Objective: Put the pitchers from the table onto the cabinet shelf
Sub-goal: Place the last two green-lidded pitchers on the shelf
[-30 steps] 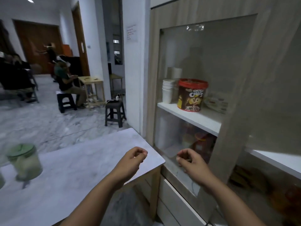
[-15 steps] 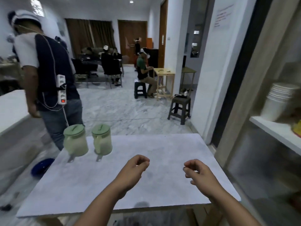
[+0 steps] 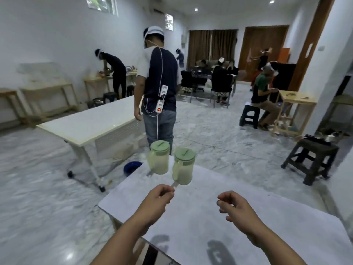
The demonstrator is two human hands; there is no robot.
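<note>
We see two translucent pale-green plastic pitchers with darker green round lids standing side by side at the far left corner of the white marble-patterned tabletop (image 3: 238, 217). The left pitcher (image 3: 159, 159) sits right at the far edge, and the right pitcher (image 3: 183, 167) stands just beside it, a little nearer to us, with its handle turned toward us. Whether the two touch we cannot tell.

Our left hand (image 3: 157, 202) hangs above the tabletop just short of the right pitcher, fingers curled in with thumb and forefinger close together, holding nothing that we can make out. Our right hand (image 3: 236, 207) hovers well apart from both pitchers, nearer the middle of the tabletop, fingers loosely curled and empty.

We judge the task to be at its start: both pitchers are on the tabletop, neither is gripped, and the cabinet shelf is nowhere in view. What is left is everything: grasp, carry and place, for both.

Much is hard to read. A small pale tab lies on the tabletop between our left fingertips and the right pitcher, and a similar one sits by the left pitcher; what they are we cannot say. The pitchers look cloudy, so their contents stay unclear. A person in a dark-and-white shirt (image 3: 158, 83) stands just beyond the far edge.
</note>
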